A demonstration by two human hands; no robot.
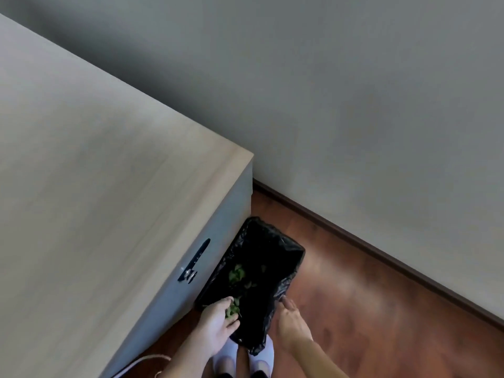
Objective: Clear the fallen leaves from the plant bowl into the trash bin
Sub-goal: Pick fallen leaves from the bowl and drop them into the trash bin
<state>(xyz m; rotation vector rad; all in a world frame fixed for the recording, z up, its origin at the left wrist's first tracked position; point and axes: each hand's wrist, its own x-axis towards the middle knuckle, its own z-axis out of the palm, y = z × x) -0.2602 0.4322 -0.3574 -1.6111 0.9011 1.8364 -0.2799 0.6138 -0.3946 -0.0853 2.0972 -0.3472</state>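
Note:
A trash bin (pixel 293 257) lined with a black bag stands on the floor beside the desk. Green leaves (pixel 236 274) lie inside it. My left hand (pixel 215 327) is over the bin's near left corner, fingers curled around a small bunch of green leaves (pixel 233 309). My right hand (pixel 291 321) touches the bag at the bin's near right rim, fingers extended; whether it pinches the bag I cannot tell. The plant bowl is not in view.
A light wooden desk (pixel 95 173) fills the left, with a grey side panel carrying a black lock handle (pixel 194 261). Grey wall and dark baseboard (pixel 381 249) run behind. Wooden floor (pixel 368 309) lies to the right. My white slippers (pixel 261 358) show below the bin.

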